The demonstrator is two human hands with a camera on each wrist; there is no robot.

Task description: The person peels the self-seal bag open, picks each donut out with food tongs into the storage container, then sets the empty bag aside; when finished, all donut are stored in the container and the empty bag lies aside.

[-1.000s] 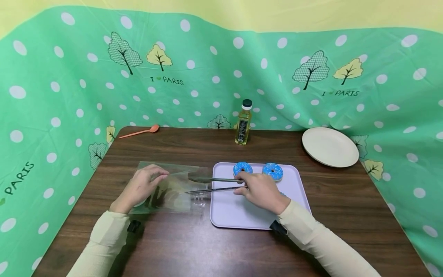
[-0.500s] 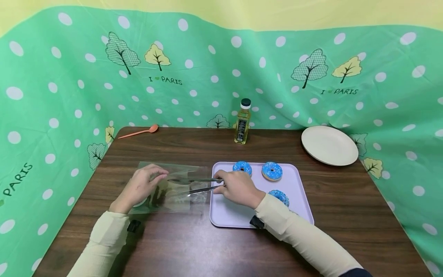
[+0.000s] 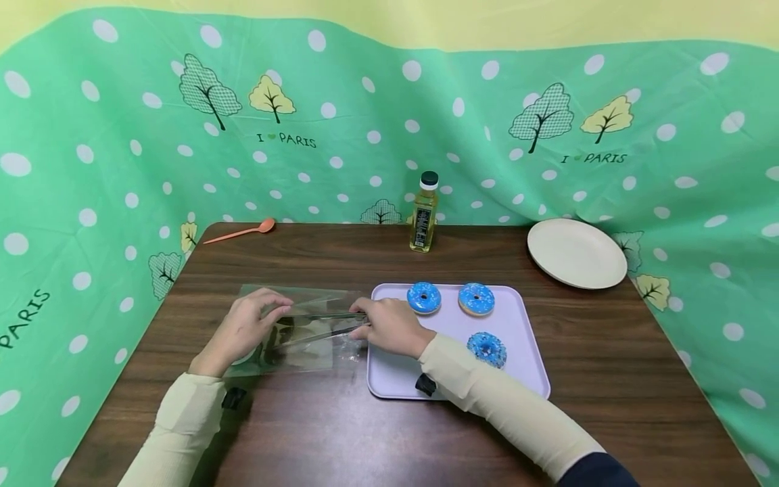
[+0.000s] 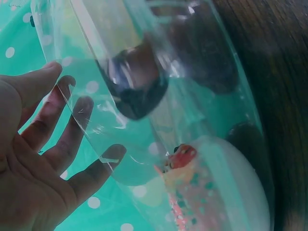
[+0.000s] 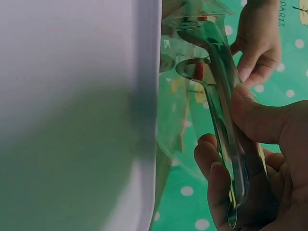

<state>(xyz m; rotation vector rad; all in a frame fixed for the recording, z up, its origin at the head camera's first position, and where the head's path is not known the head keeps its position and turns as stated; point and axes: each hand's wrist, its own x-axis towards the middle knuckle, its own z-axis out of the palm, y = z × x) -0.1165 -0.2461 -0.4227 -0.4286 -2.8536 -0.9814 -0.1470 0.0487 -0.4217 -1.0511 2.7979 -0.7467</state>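
Observation:
My left hand [image 3: 246,328] pinches the upper edge of a clear plastic bag [image 3: 310,358], between thumb and forefinger, the other fingers behind the film. My right hand [image 3: 392,325], over the tray's left side, grips metal tongs [image 5: 224,110], thumb on one arm and fingers on the other. The tong heads [image 4: 139,86] are inside the bag, spread apart. Deeper in it, in the left wrist view, shows a pinkish, sprinkle-speckled piece [image 4: 192,192] beside a smooth white rounded thing [image 4: 243,178]; their kind is blurred by the film.
A lilac tray [image 3: 395,382] carries three blue-iced doughnuts [image 3: 477,299]. Behind stand an oil bottle [image 3: 422,220] and, at the back right, a cream plate [image 3: 577,253]. An orange spoon [image 3: 240,234] lies at the back left of the wooden table [image 3: 316,433].
My right hand has moved left across the tray, pushing the tongs further into the bag. The front doughnut is uncovered. My left hand has stayed at the bag's edge.

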